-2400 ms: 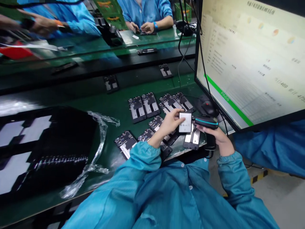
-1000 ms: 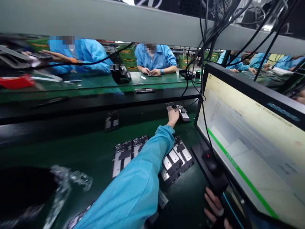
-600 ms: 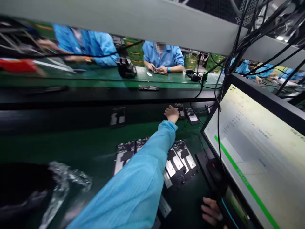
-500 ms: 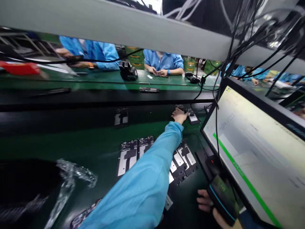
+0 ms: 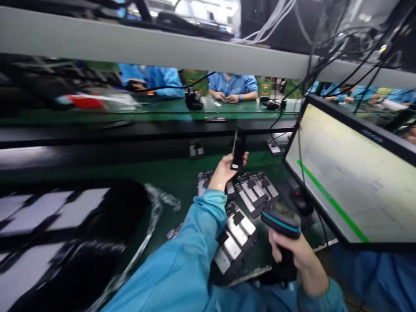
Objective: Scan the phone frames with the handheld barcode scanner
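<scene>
My left hand (image 5: 225,170) holds a dark phone assembly (image 5: 238,146) up on its edge above the green bench, fingers wrapped behind it. In my right hand (image 5: 294,249) is a black barcode scanner (image 5: 281,222) with a blue-green stripe, gripped by its handle and angled leftward. Between the two hands and below them lie several opened phone assemblies (image 5: 238,229) with silver panels and exposed boards, in overlapping rows. Another row of phone assemblies (image 5: 255,190) lies just beyond the scanner. My left forearm hides part of the bench.
A monitor (image 5: 354,173) stands on the right, with cables (image 5: 300,156) hanging before it. On the left is a black tray (image 5: 130,195) of pale panels, with crumpled clear plastic (image 5: 152,216) beside it. A grey beam (image 5: 162,47) crosses above. Co-workers in blue sit opposite.
My left hand has drawn back from the bench's far side, now with a phone assembly raised in it. My right hand has lifted the scanner up and leftward. The view has shifted left.
</scene>
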Available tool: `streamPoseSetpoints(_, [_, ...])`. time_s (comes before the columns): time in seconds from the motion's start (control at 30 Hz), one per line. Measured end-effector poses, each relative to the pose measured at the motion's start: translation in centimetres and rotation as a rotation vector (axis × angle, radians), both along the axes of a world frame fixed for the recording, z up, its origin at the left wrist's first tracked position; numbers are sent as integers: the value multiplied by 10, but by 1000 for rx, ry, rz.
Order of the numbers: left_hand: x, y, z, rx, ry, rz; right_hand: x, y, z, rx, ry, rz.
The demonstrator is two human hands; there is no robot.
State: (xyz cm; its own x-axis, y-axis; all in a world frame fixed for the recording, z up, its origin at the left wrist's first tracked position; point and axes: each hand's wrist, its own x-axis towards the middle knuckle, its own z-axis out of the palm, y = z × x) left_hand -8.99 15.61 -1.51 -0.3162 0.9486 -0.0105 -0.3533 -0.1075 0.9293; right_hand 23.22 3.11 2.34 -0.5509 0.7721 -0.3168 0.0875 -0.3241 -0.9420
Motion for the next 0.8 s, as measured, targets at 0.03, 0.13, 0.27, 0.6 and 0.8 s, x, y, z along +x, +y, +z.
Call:
streamPoseSetpoints(0.03, [9,-24,-5,89,-122,-84,-13,6,1,-40,45,77])
streamPoseSetpoints(0.13, [47,-73,-12,247,-394,-265,-32,11,2,-131,125,213])
streamPoseSetpoints(0.27, [82,-96,-11,240,-530,-274,-17,-9,2,-172,166,223])
streamPoseSetpoints(0.6, [89,-99,-24,84,-376,-97,0,-42,11,52,5,149])
streamPoseSetpoints(0.8, [83,-94,-24,-32,-30,424,-40,-32,16,434,-335,19])
